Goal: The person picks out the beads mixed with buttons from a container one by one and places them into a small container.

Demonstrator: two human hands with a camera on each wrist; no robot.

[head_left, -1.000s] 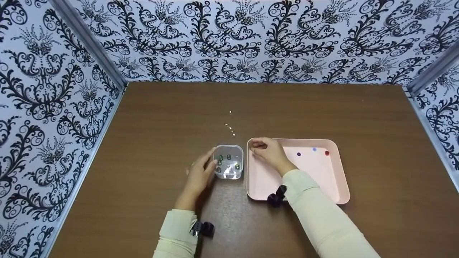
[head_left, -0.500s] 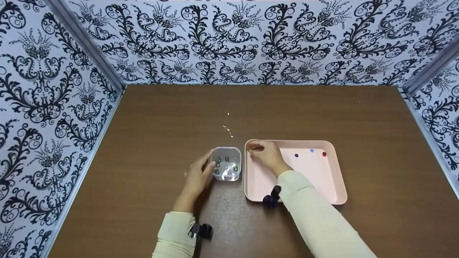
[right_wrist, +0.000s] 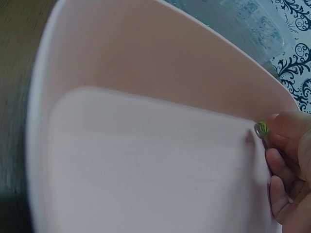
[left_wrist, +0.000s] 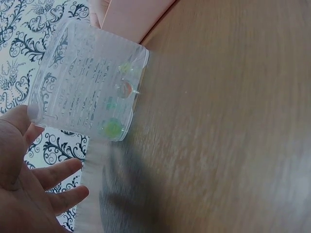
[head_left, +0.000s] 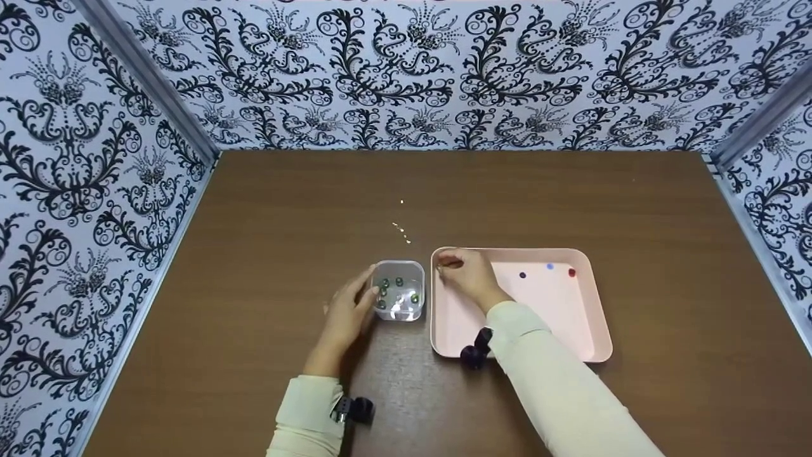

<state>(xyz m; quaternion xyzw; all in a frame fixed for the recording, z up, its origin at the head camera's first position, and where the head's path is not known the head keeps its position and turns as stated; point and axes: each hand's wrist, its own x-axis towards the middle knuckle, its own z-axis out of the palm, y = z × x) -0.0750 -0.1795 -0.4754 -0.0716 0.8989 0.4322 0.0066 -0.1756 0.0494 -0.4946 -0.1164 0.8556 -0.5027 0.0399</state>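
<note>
A clear plastic container stands on the table with several green glass marbles inside. My left hand rests against its left side, fingers mostly straight and spread, a fingertip touching the rim in the left wrist view. To the right is a pink tray. Over the tray's far left corner, my right hand pinches a green and yellow striped marble at its fingertips, beside the tray wall. Dark blue, light blue and red pieces lie in the tray.
The brown wooden table carries small bright reflections beyond the container. Patterned black-and-white wall panels stand behind and at both sides, joined by grey corner posts. A narrow gap separates container and tray.
My right hand stays at the tray's far left corner, and the marble at its fingertips now shows in the head view. The left hand keeps its place; the head view shifts slightly.
</note>
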